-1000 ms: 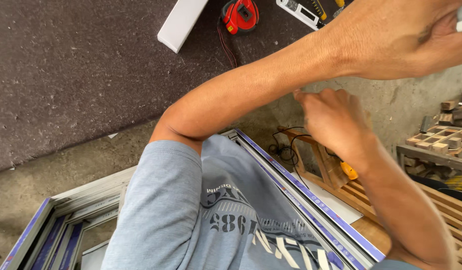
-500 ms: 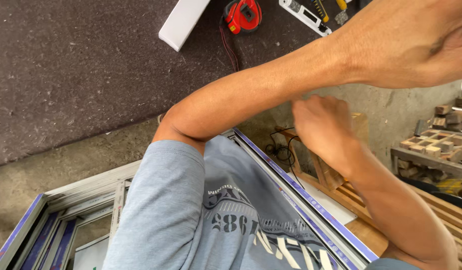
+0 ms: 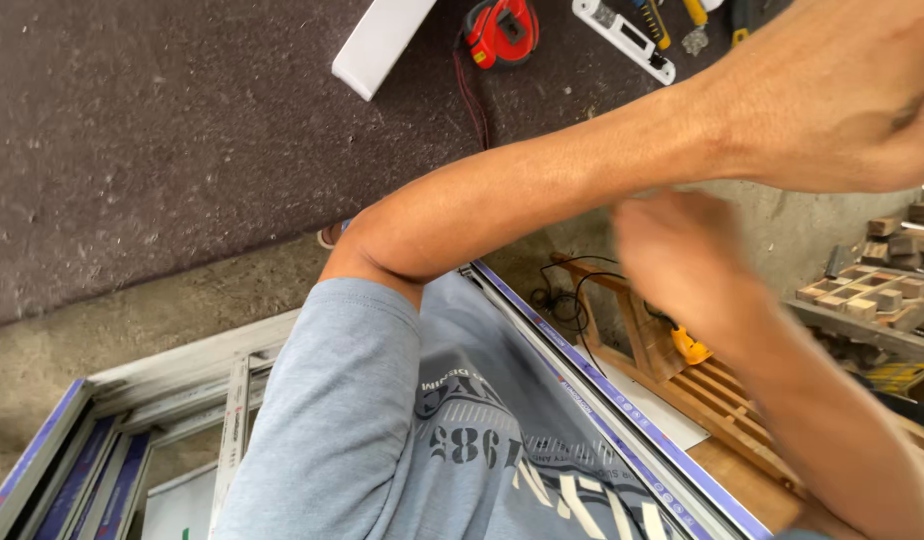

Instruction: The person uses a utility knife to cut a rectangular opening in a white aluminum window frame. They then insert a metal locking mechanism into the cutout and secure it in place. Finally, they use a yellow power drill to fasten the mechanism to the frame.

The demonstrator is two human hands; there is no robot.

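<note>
Right hand (image 3: 682,250) has been raised from 4 toward 3 o'clock, now motion-blurred | grip cannot be told | left hand (image 3: 842,90) kept at 2 o'clock, grip hidden | nearest yellow tool (image 3: 690,347) lies untouched on wooden pallet (image 3: 722,400), 4 o'clock | frame profile (image 3: 602,400) unmoved.

Red tape measure (image 3: 500,30) and a white block (image 3: 382,42) sitting on the dark mat (image 3: 162,140), wooden pallet (image 3: 702,390) off right.
</note>
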